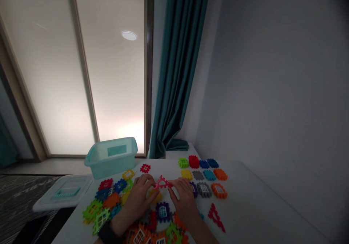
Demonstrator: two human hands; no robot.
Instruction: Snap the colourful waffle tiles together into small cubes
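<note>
Between my two hands, above the pile, I hold a pink-red triangular building piece with notched edges and an arched opening. My left hand pinches its left corner; a dark watch band circles that wrist. The fingers of my right hand grip the right corner. Below the hands lies a purple window block among orange and green interlocking pieces. Beside my right forearm, a similar red triangular piece rests on the table. Part of a yellow block shows just under the held piece.
A translucent teal bin stands at the back left, with its clear lid at the table's left edge. Stacked blocks form rows on the right, including a grey window block. Loose coloured blocks spread left. A wall borders the right.
</note>
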